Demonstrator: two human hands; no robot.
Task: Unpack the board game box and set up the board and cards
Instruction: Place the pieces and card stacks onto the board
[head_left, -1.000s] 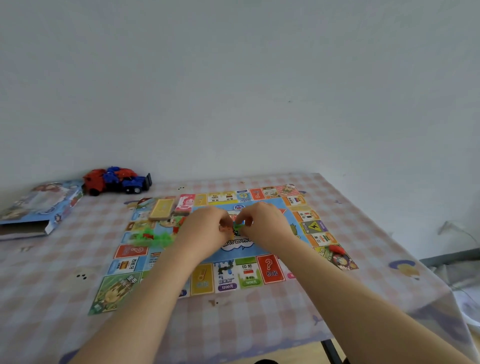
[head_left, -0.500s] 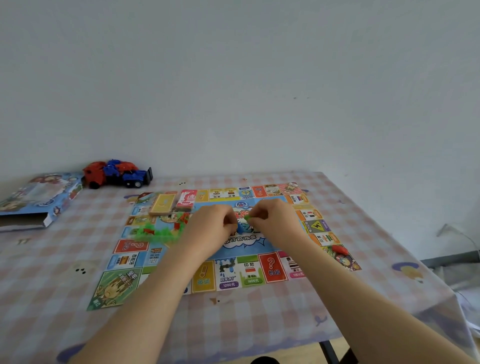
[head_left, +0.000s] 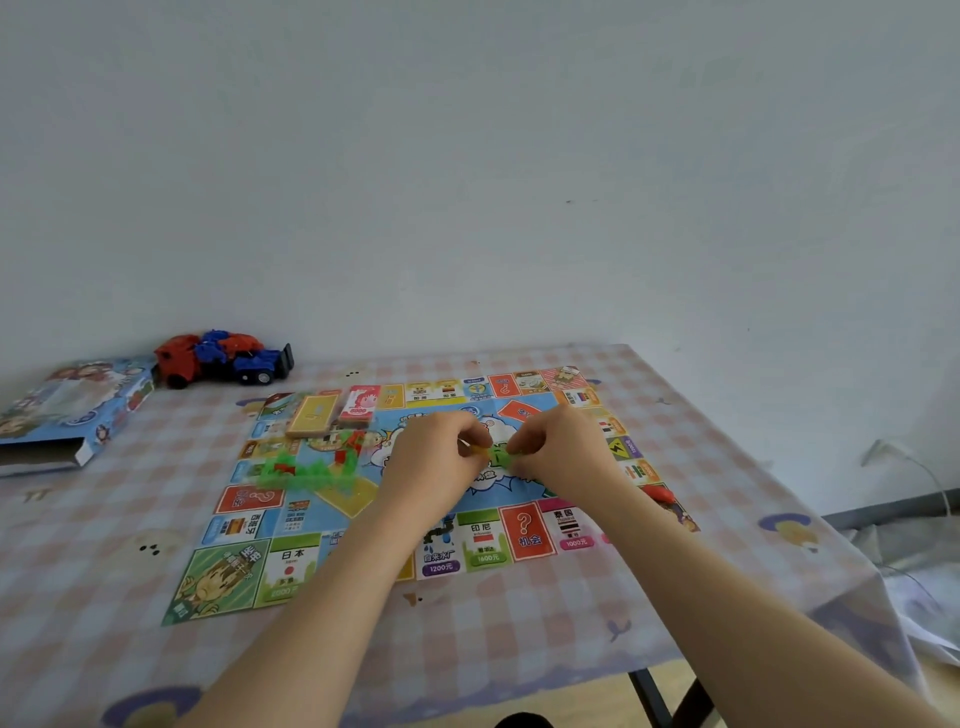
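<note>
I am getting soft, even daylight with no source showing, and the wall (head_left: 467, 156) is filling the upper half of the frame in a flat bluish grey. Shadows on the tablecloth (head_left: 104, 597) are lying faint and soft-edged. The wide lens is bowing the tablecloth's right edge. The green piece (head_left: 498, 456) at mid-frame is smearing, and print on the board (head_left: 524, 535) is reading soft.

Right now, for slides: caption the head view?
Left hand and right hand pinch a green plastic piece over the colourful game board.
</note>
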